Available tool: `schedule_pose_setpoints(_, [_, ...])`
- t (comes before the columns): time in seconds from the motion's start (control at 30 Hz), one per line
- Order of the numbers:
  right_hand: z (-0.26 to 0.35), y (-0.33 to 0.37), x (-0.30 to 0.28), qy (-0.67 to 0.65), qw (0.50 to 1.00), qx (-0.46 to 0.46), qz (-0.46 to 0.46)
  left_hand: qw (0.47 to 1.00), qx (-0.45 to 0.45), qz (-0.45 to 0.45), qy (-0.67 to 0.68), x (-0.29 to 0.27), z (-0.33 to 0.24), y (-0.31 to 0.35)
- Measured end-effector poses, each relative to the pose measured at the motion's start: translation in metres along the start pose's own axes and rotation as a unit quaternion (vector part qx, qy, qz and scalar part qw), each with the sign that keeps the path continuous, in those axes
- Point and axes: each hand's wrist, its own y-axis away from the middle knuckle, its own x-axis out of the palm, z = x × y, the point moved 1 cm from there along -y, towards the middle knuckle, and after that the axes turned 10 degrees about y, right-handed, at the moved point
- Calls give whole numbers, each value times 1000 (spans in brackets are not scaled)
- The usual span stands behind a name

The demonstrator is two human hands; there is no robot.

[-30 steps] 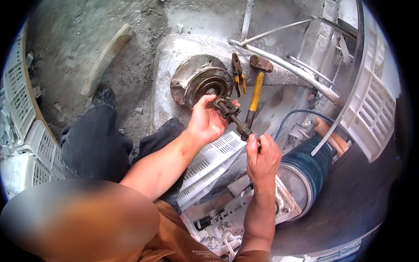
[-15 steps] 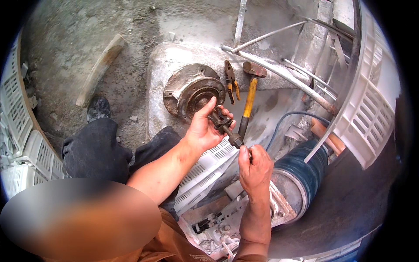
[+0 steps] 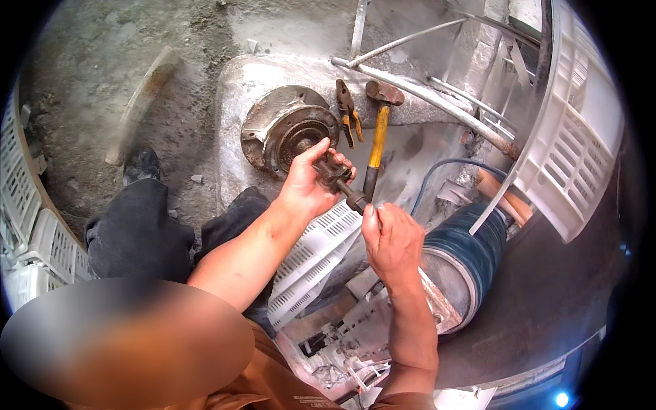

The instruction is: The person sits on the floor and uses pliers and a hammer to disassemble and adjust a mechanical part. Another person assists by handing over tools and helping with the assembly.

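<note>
My left hand (image 3: 309, 186) grips the upper end of a dark, greasy metal shaft part (image 3: 339, 180). My right hand (image 3: 391, 237) pinches the lower end of the same part with its fingertips. Both hands hold it just below a round rusty flange housing (image 3: 290, 130) on a grey metal casing (image 3: 253, 78). A hammer with a yellow handle (image 3: 376, 140) and a pair of orange-handled pliers (image 3: 348, 117) lie on the casing right beside the part.
A dark blue cylindrical motor (image 3: 465, 256) lies at right under my right arm. White slotted plastic panels (image 3: 570, 150) stand at right and at far left (image 3: 27, 225). Metal rods (image 3: 424, 85) cross above. My shoe (image 3: 141, 166) rests on dirty concrete.
Both hands with the shaft part have shifted slightly left and down in view, as the camera tilted; the grip on the part is the same.
</note>
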Motion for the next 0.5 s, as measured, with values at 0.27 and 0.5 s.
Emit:
schedule_pose_setpoints(0.27, [21, 3, -1, -121, 969, 206, 61, 1000, 4, -12, -4, -1, -1, -1])
schedule_pose_setpoints(0.5, [12, 9, 14, -385, 859, 313, 131, 1000, 16, -15, -17, -2, -3, -3])
